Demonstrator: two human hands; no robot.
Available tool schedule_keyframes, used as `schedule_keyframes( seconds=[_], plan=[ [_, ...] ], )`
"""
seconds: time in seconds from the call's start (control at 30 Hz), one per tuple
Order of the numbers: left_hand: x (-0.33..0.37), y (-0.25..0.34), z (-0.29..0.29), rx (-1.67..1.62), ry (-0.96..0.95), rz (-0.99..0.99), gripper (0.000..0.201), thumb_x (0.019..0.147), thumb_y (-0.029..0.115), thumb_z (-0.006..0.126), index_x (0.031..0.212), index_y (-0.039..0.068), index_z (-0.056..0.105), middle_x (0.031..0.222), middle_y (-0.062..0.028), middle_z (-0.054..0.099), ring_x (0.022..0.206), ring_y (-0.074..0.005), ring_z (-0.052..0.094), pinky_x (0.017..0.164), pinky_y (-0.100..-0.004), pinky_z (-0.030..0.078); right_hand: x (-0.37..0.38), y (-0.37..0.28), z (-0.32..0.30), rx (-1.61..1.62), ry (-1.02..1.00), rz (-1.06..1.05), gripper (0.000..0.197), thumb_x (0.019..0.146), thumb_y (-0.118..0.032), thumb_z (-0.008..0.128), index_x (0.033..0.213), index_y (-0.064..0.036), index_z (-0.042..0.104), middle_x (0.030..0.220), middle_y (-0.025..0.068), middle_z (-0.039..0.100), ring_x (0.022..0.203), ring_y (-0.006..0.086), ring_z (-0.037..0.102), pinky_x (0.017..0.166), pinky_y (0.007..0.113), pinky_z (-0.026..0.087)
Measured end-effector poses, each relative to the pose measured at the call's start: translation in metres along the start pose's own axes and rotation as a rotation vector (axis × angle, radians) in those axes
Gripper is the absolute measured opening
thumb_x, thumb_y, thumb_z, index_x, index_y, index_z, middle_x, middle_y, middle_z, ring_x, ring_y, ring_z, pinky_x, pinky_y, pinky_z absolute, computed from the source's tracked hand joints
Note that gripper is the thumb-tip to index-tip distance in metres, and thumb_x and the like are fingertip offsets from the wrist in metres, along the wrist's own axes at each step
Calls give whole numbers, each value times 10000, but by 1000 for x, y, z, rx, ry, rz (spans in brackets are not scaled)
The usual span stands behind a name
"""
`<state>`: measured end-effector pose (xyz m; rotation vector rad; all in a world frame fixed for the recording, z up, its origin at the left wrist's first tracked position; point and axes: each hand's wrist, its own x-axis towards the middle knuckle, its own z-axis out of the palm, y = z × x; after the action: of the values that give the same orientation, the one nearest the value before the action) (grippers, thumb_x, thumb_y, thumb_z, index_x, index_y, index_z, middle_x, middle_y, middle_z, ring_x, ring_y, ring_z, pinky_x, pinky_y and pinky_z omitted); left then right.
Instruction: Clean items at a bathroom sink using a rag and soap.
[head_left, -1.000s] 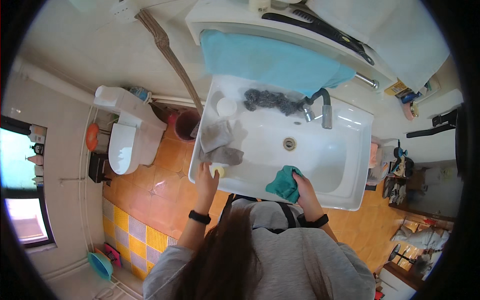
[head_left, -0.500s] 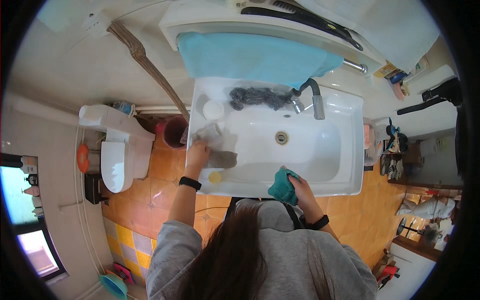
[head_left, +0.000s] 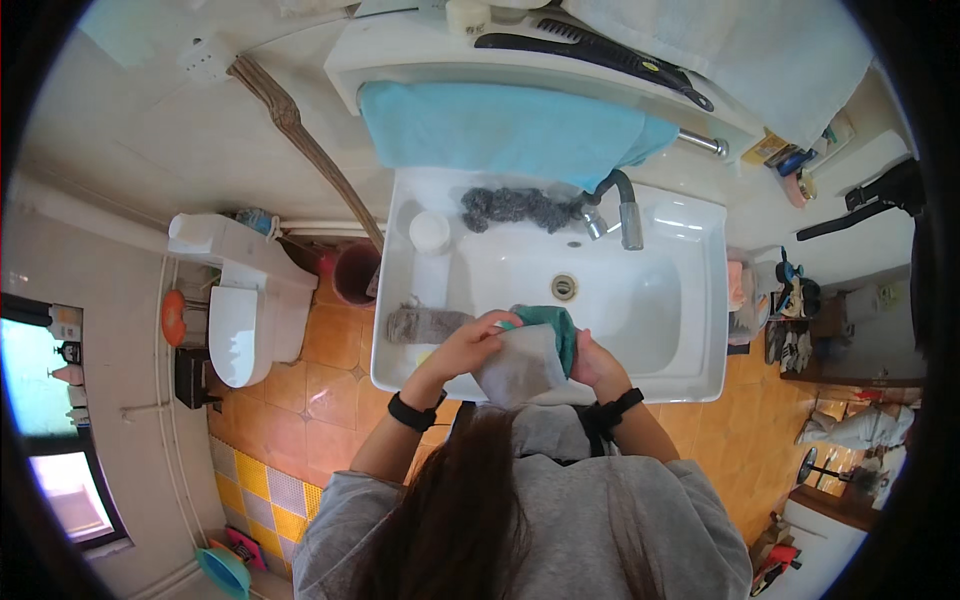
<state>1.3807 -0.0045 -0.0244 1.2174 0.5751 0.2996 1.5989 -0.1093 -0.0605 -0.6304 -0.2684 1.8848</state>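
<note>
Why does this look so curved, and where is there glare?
Head view: the fisheye lens bends straight edges, as on the white shelf, and the corners go black; head view again: the lower window pane is washed out, the sink glints toward its right rim, the held pale cloth shows no glare.

Left hand point(head_left: 474, 349) and right hand point(head_left: 600, 366) holding a light grey cloth point(head_left: 524, 366) and a green cloth point(head_left: 556, 322) over the near edge of a white washbasin point(head_left: 645, 320).
The left hand grips the light grey cloth at its upper left; the right hand holds the green cloth at its right side; the light grey cloth partly covers the green one. A dark grey cloth point(head_left: 425, 325) lies at the basin's left side, with a round white container point(head_left: 430, 232) behind it. The drain point(head_left: 564, 287) is uncovered. A dark crumpled mesh item point(head_left: 520, 210) lies along the rear ledge, beside the faucet point(head_left: 629, 222); a blue towel point(head_left: 510, 128) hangs behind.
</note>
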Motion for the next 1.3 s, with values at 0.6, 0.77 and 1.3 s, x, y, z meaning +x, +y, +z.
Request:
schedule_keyframes(
  seconds=[0.6,0.77,1.3],
  plan=[
    [102,-21,-120,1162,987,-332,925,552,234,789,1304,107,264,1298,-297,247,1156,-443,337,933,-450,351,-54,-55,-79,-281,838,-253,366,660,33,628,1017,-14,562,915,82,602,863,219,580,777,346,478],
    [112,-57,-146,1031,923,-264,971,531,231,783,1323,129,231,1275,-277,285,1143,-425,362,927,-451,359,-120,-86,-154,-155,1146,-772,407,693,-5,615,1083,14,501,1019,96,562,908,244,562,784,338,469],
    [-21,192,-64,737,1023,514,799,553,113,772,1208,27,323,1082,-145,442,1013,-229,465,840,-351,411,-192,-90,-198,-320,1745,-858,449,779,-384,616,1028,-12,587,978,121,610,839,226,581,721,339,457]
  ],
)
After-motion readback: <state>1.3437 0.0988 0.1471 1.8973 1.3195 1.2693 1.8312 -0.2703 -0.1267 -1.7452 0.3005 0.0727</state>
